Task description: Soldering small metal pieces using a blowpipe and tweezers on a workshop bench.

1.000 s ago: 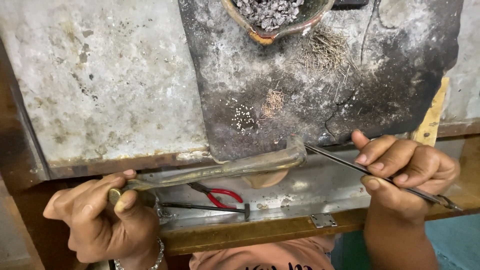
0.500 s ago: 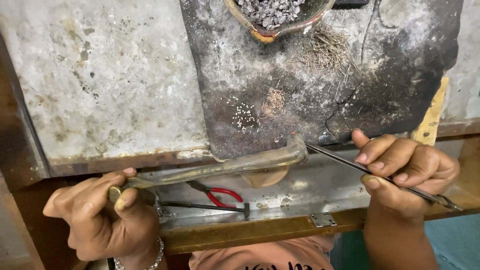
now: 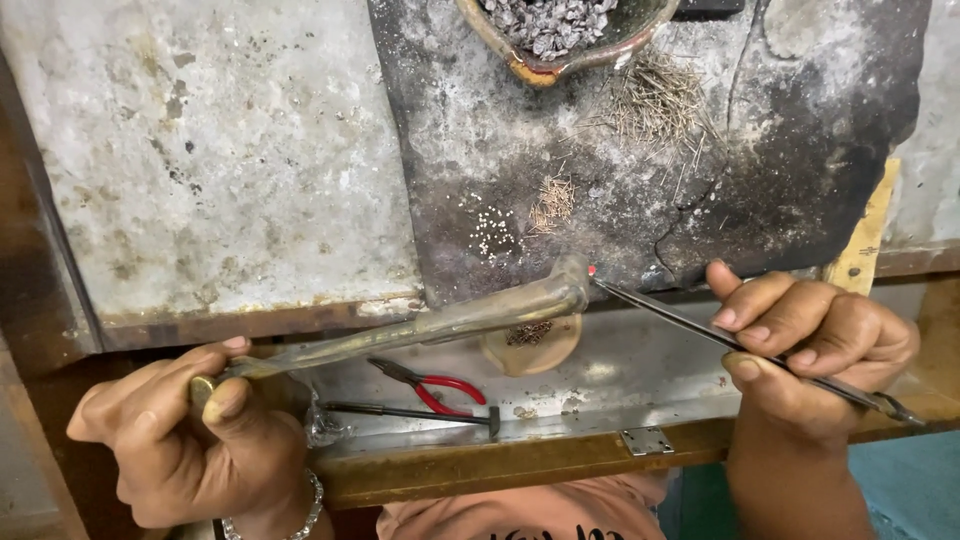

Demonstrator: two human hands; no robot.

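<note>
From the head camera, looking down, the left hand [image 3: 190, 440] has its fingers wrapped around the near end of a long brass blowpipe [image 3: 430, 325], thumb pressed on top; the pipe slants up to the right and its bent tip ends at the lower edge of a blackened charred block [image 3: 640, 190] lying on the counter [image 3: 200, 170]. The right hand [image 3: 810, 350] pinches slim dark tweezers [image 3: 700, 325] between thumb and fingers, and their tips meet a tiny glowing red spot [image 3: 592, 271] just beside the pipe's tip. On the block lie a cluster of small white beads [image 3: 492, 236], tufts of fine wire [image 3: 655, 100] and a clay bowl of grey bits [image 3: 560, 30]. Below, in a metal tray [image 3: 600, 400], lie red-handled pliers [image 3: 435, 388], a thin dark rod [image 3: 410, 412] and a round wooden disc [image 3: 530, 345].
</note>
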